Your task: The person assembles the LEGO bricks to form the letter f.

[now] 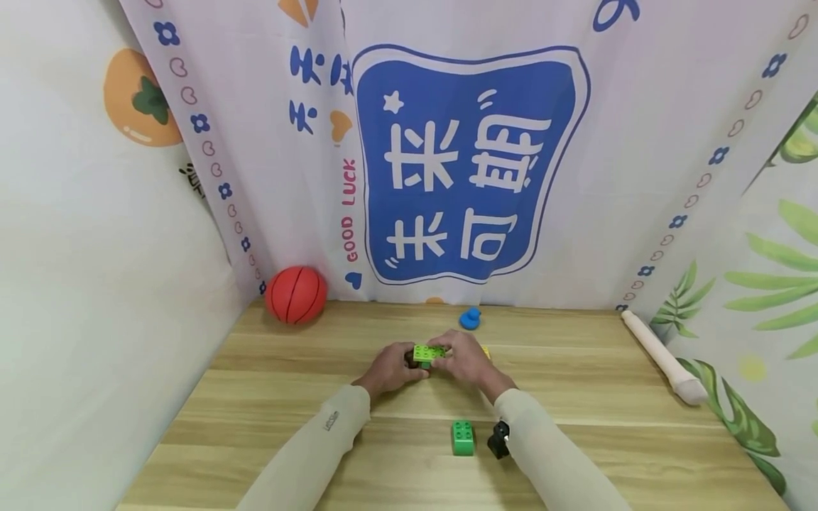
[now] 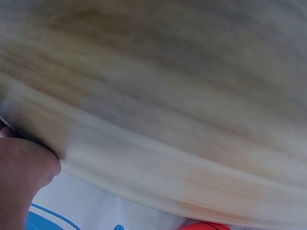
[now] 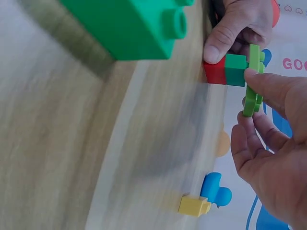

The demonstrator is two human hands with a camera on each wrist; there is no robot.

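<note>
Both hands meet over the middle of the table at a small stack of toy building blocks. My left hand (image 1: 388,367) grips the red block (image 3: 215,72) at the bottom, its thumb pressed on that block's side. A dark green block (image 3: 235,70) sits on the red one. Across the top lies a flat light green studded plate (image 1: 427,353), pinched between the thumb and fingers of my right hand (image 1: 466,357). The left wrist view catches only part of the left hand (image 2: 26,172) at its lower left; the blocks are out of sight there.
Nearer the body, a green block (image 1: 463,438) stands by the right sleeve. A blue duck (image 1: 470,319) and a yellow block (image 3: 193,205) are beyond the right hand. A red ball (image 1: 296,294) sits at the back left, and a pale stick (image 1: 661,358) lies along the right edge.
</note>
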